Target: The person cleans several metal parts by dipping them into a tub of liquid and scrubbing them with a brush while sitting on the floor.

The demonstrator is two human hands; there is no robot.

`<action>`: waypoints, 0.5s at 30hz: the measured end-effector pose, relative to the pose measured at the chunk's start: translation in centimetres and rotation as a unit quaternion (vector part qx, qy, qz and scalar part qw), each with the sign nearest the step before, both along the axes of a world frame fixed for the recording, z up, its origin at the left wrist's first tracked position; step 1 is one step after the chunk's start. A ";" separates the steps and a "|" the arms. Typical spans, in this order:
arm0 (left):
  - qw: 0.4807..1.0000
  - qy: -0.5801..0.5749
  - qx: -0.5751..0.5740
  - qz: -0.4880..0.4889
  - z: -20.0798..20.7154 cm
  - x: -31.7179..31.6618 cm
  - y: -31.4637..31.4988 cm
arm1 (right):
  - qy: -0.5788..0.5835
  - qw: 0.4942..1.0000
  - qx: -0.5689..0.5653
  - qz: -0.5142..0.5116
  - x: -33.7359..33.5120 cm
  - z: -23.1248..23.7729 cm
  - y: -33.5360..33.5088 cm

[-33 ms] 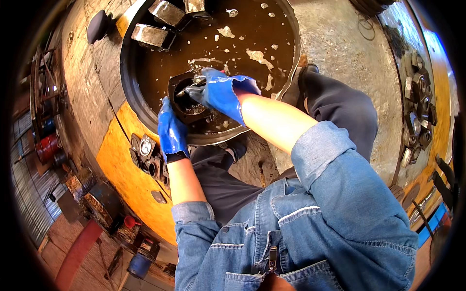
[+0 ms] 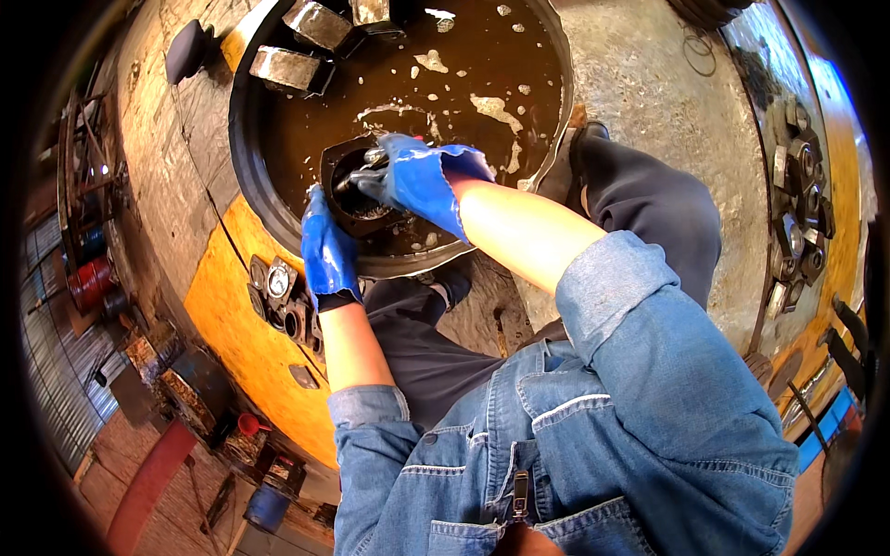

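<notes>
A dark, squarish metal housing with a round bore (image 2: 336,156) sits tilted in murky brown liquid, inside a wide dark round tub (image 2: 243,148). My left hand (image 2: 329,248), in a wet blue rubber glove, grips its near left edge; the fingertips are partly hidden. My right hand (image 2: 419,182), gloved alike, reaches over the housing from the right with bent fingers at the bore. A small red bit shows beside that hand, but what the fingers hold, if anything, is hidden. Foam patches float on the liquid.
Several blocky metal parts (image 2: 289,69) stand at the tub's far left. Metal parts (image 2: 280,280) lie on the yellow floor at left, and more (image 2: 793,236) at far right. My dark-trousered legs (image 2: 649,199) flank the tub's near side. A dark rounded object (image 2: 188,50) stands outside the tub.
My right hand has shifted slightly at the bore, its fingers a little to the right. The foam beside it has moved slightly. My left hand and the housing stay put.
</notes>
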State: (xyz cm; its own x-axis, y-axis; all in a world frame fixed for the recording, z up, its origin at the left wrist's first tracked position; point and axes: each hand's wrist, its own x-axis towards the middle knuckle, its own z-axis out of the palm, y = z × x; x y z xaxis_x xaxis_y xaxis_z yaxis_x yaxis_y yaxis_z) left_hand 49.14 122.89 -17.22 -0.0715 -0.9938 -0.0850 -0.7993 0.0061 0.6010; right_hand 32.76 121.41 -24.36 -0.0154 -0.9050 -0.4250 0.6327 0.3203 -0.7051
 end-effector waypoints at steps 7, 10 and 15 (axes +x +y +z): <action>0.973 0.204 0.062 0.092 -1.5 0.8 0.3 | 0.449 0.795 -0.161 0.374 -3.6 2.8 -3.3; 0.958 0.248 0.102 0.098 -0.6 0.0 0.1 | 0.414 0.818 -0.019 0.400 -3.8 5.9 -4.1; 0.816 0.492 0.180 0.243 0.7 -2.1 -0.5 | 0.512 0.709 -0.081 0.479 -2.6 6.5 -5.2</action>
